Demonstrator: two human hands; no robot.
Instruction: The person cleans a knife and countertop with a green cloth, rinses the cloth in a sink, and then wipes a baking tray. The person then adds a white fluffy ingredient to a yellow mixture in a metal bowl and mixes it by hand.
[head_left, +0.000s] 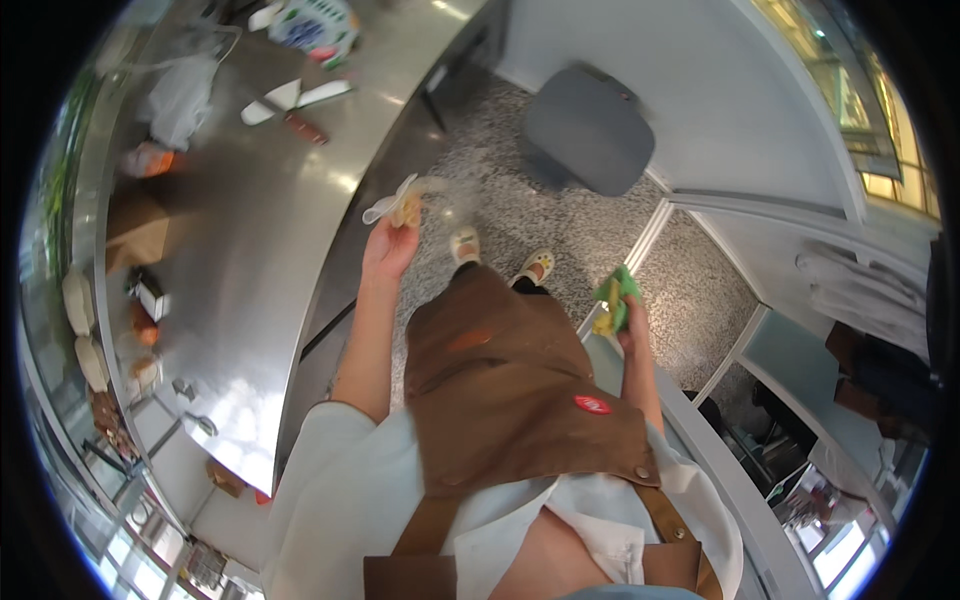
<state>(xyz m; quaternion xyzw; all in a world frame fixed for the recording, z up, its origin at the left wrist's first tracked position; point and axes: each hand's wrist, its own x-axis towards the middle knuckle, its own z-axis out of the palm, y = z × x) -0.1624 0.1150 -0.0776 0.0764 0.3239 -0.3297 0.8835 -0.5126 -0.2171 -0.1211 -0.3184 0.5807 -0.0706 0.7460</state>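
My left hand (392, 244) is raised beside the counter's edge and grips a crumpled, translucent plastic item (391, 201). Something yellowish shows within or behind it; blur hides what it is. On the other side, my right hand (636, 324) holds a bunched green and yellow cloth or wrapper (619, 296) beside a pale door frame. Between both hands hangs my brown apron (499, 360), with my pale clogs (465, 244) on the floor beyond it.
On the steel counter (255, 225) lie a brown-handled knife (306, 130), white pieces (324, 93), a plastic bag (180, 101) and a brown paper or cardboard item (139, 234). Ahead stands a grey lidded bin (589, 131) on the speckled floor (480, 161). A metal-framed glass partition (787, 345) is at right.
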